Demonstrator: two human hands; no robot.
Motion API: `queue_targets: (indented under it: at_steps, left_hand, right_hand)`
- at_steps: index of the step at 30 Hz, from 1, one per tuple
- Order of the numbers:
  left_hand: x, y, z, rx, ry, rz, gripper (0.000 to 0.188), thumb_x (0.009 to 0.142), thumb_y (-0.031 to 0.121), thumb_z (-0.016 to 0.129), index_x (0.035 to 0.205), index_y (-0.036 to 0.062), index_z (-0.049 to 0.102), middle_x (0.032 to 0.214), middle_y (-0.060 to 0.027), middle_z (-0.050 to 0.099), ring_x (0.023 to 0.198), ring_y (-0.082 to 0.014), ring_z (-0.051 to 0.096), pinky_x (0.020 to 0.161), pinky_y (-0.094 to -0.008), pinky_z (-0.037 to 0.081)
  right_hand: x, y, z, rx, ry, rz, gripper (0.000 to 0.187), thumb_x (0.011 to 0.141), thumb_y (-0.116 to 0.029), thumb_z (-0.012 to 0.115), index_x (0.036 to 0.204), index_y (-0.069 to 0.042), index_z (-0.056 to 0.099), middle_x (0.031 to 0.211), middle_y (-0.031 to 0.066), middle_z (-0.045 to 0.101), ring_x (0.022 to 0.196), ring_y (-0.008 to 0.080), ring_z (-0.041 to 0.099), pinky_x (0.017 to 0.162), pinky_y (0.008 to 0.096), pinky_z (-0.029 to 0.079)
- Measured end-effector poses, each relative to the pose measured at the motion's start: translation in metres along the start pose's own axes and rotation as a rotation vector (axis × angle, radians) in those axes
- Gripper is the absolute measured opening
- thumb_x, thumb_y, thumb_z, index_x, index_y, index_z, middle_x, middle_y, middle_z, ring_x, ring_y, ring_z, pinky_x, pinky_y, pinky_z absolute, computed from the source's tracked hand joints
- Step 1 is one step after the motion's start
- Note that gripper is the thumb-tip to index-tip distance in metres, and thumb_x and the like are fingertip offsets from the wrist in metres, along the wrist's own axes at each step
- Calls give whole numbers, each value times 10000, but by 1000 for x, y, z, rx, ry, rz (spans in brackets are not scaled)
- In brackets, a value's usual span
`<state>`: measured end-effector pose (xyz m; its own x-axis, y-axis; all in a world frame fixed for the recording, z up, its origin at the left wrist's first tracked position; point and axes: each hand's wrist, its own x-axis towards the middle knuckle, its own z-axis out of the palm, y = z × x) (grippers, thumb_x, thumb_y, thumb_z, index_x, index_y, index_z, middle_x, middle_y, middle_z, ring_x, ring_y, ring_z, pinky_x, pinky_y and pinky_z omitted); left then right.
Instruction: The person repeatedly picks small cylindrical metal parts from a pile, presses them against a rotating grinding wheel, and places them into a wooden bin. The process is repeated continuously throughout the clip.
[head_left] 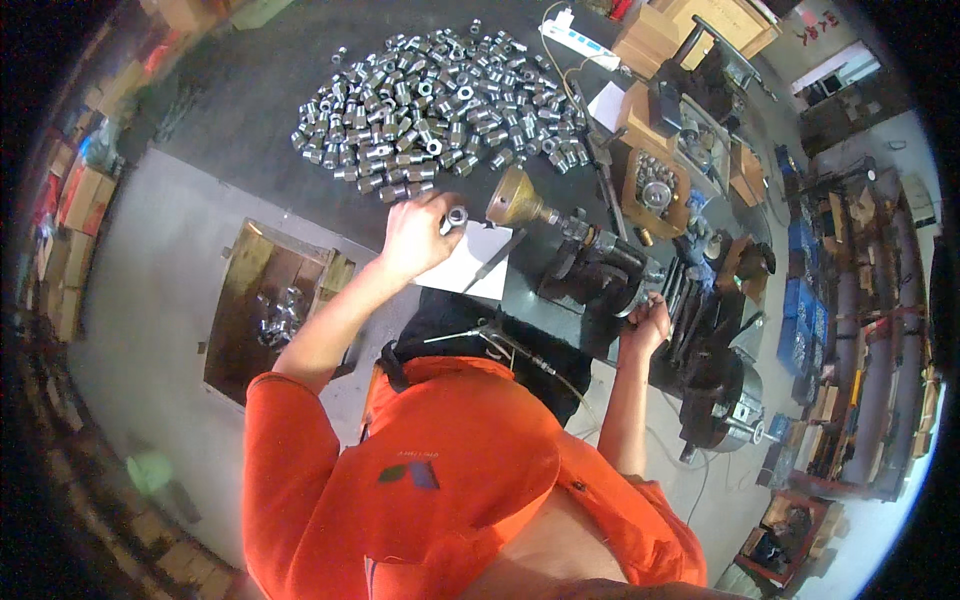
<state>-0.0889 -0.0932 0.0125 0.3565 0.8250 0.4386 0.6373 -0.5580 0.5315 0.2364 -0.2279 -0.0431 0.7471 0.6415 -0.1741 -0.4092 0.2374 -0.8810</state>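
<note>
My left hand [416,238] is closed around a silver metal fitting [456,216], its round open end facing right. The fitting is just left of a brass-coloured cup [512,197], on the end of a dark bench machine [590,262]. At the machine's near right end, my right hand [649,322] has its fingers bent together beside a round metal part [634,299]; what they grip is hidden. Beneath my left hand lies a white sheet [463,262] with a dark flat tool [494,262] across it. Beyond, a large heap of hex metal fittings [430,110] covers the dark table.
A wooden crate [233,320] with several metal pieces stands on the floor at left. At right of the machine are a cardboard box of small parts [655,190], a chuck [715,400] and blue bins [797,325]. A white power strip [580,42] lies at the back.
</note>
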Motion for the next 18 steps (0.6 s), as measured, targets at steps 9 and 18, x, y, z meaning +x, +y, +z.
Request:
queue_targets:
  at_steps: [9,18]
  left_hand:
    - [-51,12,7,-97,-14,-45,196,625,99,635,809,45,595,687,-80,569,529,-209,559,507,-297,455]
    - [-47,12,2,-60,2,-6,195,626,101,628,807,35,593,673,-81,565,528,-207,559,503,-297,450]
  right_hand:
    - [1,4,1,0,26,-29,154,803,-152,437,805,-13,503,549,-24,328,445,73,257,416,216,208]
    - [1,2,1,35,-21,-30,141,813,-136,432,798,-13,497,533,-27,327,433,68,258,413,217,198]
